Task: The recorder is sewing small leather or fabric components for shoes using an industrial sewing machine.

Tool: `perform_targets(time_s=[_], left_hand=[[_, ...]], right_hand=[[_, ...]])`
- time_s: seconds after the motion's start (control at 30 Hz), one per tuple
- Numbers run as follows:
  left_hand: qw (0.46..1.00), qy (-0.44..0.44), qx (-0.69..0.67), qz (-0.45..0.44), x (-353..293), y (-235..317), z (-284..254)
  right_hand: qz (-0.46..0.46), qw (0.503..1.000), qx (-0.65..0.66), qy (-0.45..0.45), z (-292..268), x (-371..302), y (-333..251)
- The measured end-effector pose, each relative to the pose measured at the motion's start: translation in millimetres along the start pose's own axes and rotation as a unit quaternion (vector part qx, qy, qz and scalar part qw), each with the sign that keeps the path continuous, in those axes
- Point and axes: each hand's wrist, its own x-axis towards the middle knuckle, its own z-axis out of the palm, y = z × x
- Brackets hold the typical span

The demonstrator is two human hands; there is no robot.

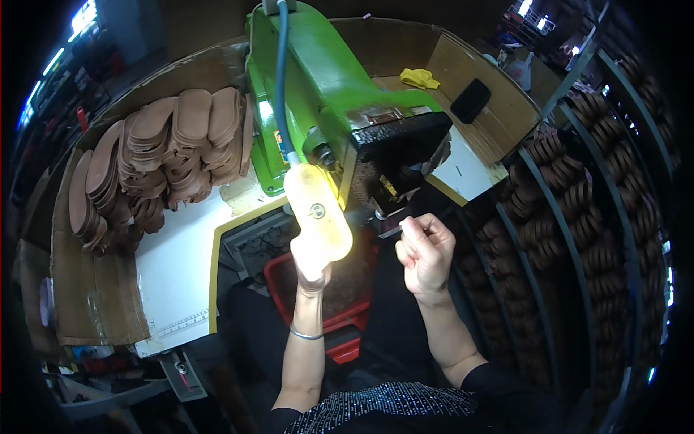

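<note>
Head view: black machine head [394, 152] lies just ahead of right hand [428, 254], the nearer one, fingers curled closed, contents unclear; yellow lamp [312, 189], long axis slanting up-left, overlaps left hand [311, 275], grip can't tell; brown sole-shaped stacks [148, 155] farther left.

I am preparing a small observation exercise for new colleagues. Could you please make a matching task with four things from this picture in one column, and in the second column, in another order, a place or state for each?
Things
1. Crumpled yellow item
2. Red bin
3. Brown stacks
4. Right hand

Places and states
A. To the left of the green machine
B. Bare, with curled fingers
C. Near the flat black object
D. Low down, partly hidden by the left forearm

Right pairs: 1-C, 2-D, 3-A, 4-B
</note>
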Motion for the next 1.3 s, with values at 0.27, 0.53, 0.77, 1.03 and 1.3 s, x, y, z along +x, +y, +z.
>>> perform_targets(time_s=[0.27, 0.53, 0.77, 1.03, 1.3], left_hand=[[0.994, 0.081, -0.068, 0.022, -7, 11, 22], [0.992, 0.03, 0.118, -0.038, -60, 32, 20], [0.97, -0.01, 0.243, -0.013, -64, 32, 9], [0.973, 0.102, 0.188, -0.091, -73, 54, 4], [0.974, 0.143, 0.146, -0.101, -81, 63, -10]], right_hand=[[0.183, 0.97, 0.149, 0.052, -2, -30, 21], [0.327, 0.914, 0.24, 0.026, -7, -50, 54], [0.447, 0.839, 0.31, -0.026, -15, -54, 74], [0.134, 0.973, -0.186, -0.031, -75, 45, 41], [-0.219, 0.665, -0.713, 0.04, -189, 224, 54]])
